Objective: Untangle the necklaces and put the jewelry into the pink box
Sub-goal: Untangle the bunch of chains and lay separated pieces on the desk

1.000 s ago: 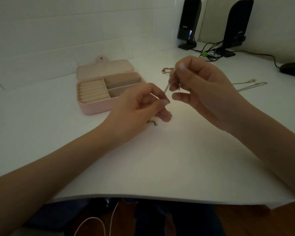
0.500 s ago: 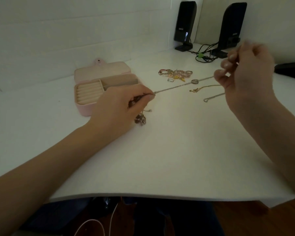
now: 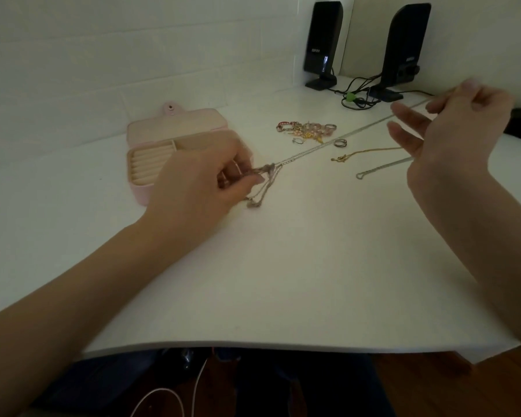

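At mid-frame the left hand point(image 3: 199, 182) pinches a knot point(image 3: 266, 170) of chains just above the desk point(image 3: 283, 281), fingers curled round it, with loose loops point(image 3: 257, 197) hanging from the knot to the surface. From that knot a silver chain point(image 3: 343, 135) runs taut toward the upper right, where the right hand point(image 3: 451, 127) is raised. The chain's far end seems to be pinched between thumb and forefinger, the other fingers spread, though blur hides the contact itself.

The step in hand looks like drawing one necklace out of the tangle. To do it well, the left hand should hold the knot lightly rather than clamp it, so the chain can slide through; a hard pull on a taut chain will likely tighten the snarl or strain a link. Better to slacken, tease the loops apart with the fingertips, and then draw the chain out along its own line.

The pink box point(image 3: 163, 158) lies open at the left of centre, just behind the left hand, its ring rolls and compartments showing; no jewelry can be seen in the visible part. Still on the desk are a heap point(image 3: 306, 129) of rings and bracelets above centre, a lone ring point(image 3: 340, 142) beside it, a gold chain point(image 3: 367, 152) and another silver chain point(image 3: 382, 168) at right. Most of the task appears to remain.
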### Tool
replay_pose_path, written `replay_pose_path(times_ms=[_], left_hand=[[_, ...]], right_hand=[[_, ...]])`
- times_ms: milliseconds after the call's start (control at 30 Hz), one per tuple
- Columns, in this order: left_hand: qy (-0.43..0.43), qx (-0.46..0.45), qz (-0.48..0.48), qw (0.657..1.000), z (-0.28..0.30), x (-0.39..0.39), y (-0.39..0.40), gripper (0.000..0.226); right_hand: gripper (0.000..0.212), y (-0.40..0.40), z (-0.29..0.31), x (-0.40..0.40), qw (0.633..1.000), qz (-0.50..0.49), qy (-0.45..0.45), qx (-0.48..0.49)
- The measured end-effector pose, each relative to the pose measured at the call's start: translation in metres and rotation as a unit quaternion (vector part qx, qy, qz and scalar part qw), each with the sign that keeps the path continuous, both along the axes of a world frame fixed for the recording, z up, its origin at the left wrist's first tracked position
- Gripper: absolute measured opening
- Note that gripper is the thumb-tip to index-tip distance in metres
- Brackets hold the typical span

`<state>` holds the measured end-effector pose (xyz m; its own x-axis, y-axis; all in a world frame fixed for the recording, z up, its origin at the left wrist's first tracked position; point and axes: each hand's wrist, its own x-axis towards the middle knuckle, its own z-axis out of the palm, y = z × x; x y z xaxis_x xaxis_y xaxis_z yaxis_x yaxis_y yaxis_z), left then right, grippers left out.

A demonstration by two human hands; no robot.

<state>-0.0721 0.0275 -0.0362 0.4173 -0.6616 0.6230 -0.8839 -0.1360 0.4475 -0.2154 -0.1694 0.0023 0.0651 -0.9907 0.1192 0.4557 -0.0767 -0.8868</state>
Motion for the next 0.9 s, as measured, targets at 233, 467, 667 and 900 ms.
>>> replay_pose_path(times_ms=[233, 467, 667, 900], left_hand=[[0.06, 0.04, 0.027, 0.997, -0.001, 0.004, -0.001, 0.02], [0.322, -0.06, 0.031, 0.944, 0.003, -0.003, -0.004, 0.034], [0.371, -0.142, 0.097, 0.913, 0.014, 0.013, 0.0, 0.036], [0.011, -0.001, 0.201, 0.98, 0.008, 0.001, 0.01, 0.028]], right_hand=[[0.02, -0.009, 0.0, -0.002, 0.999, -0.02, -0.001, 0.041], [0.015, -0.012, -0.001, -0.001, 0.996, -0.034, -0.008, 0.082], [0.015, -0.02, -0.001, -0.005, 0.99, -0.041, 0.015, 0.131], [0.017, -0.014, 0.0, 0.0, 0.99, 0.059, 0.131, -0.005]])
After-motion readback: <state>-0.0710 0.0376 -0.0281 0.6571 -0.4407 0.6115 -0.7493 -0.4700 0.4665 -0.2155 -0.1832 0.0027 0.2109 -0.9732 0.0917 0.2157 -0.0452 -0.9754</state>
